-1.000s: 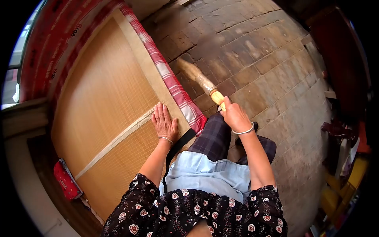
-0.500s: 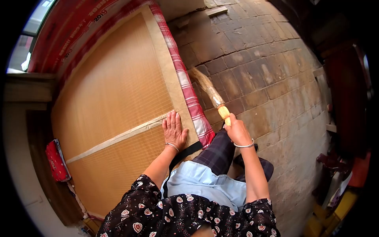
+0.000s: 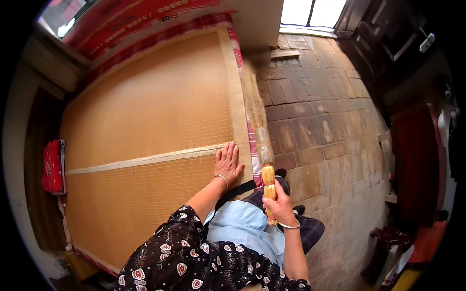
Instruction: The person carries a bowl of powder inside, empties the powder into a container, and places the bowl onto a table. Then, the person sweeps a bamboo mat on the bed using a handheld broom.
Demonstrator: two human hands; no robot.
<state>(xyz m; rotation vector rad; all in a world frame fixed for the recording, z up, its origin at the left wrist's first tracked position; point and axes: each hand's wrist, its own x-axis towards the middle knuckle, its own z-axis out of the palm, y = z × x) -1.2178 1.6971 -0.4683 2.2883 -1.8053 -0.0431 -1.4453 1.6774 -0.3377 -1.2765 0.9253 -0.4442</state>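
My right hand (image 3: 280,203) is wrapped round the bound yellow handle of a short straw broom (image 3: 263,145). The broom points away from me, and its slightly blurred bristles appear over the right border of a tan woven sleeping mat (image 3: 145,111); whether they touch it I cannot tell. My left hand (image 3: 228,163) lies flat on the mat near that border, fingers extended, at the end of a pale cloth strip (image 3: 160,159) crossing the mat. Below the mat's edge hangs a red-and-white checked cloth (image 3: 253,157), partly hidden by the broom.
Brick flooring (image 3: 315,126) runs along the right of the bed, with a wooden piece (image 3: 285,55) on it. A dark door (image 3: 388,34) stands at the upper right. A folded red cloth bundle (image 3: 53,167) is at the bed's left edge. Red printed material (image 3: 160,17) covers the far side.
My view has turned to the right, showing the doorway. The broom has swung from above the floor toward the mat's border, and my right hand is closer to my body. My left hand stays flat.
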